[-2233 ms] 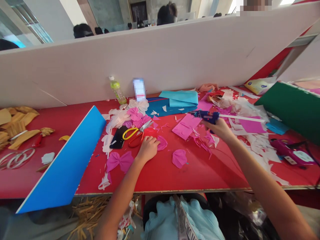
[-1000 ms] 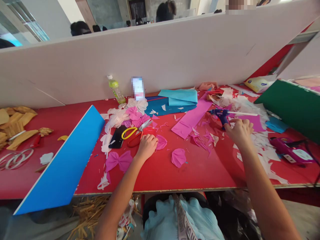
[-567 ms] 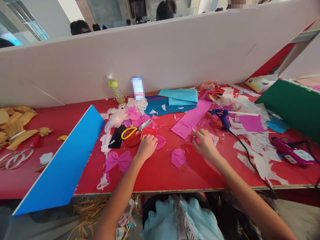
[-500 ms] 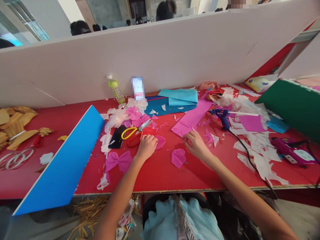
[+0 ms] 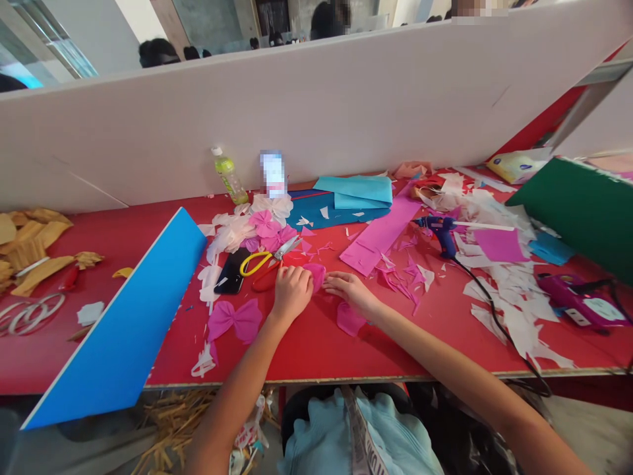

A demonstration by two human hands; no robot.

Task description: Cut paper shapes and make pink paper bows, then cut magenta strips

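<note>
Head view, left hand: fingers loosely curled, tips lying over the edge of a pink crepe-paper fan, pinning it to the worktop; pinch or plain press, impossible to tell.
Right hand: open and flat, empty, fingertips just beside that fan.
Second pink fan: partly under the right hand's wrist, near the front edge.
Scissors: just left of the left hand, handles turned toward it, within easy reach.
Hot glue gun: parked toward the right end, well clear of both hands, cord trailing toward the front edge.
</note>
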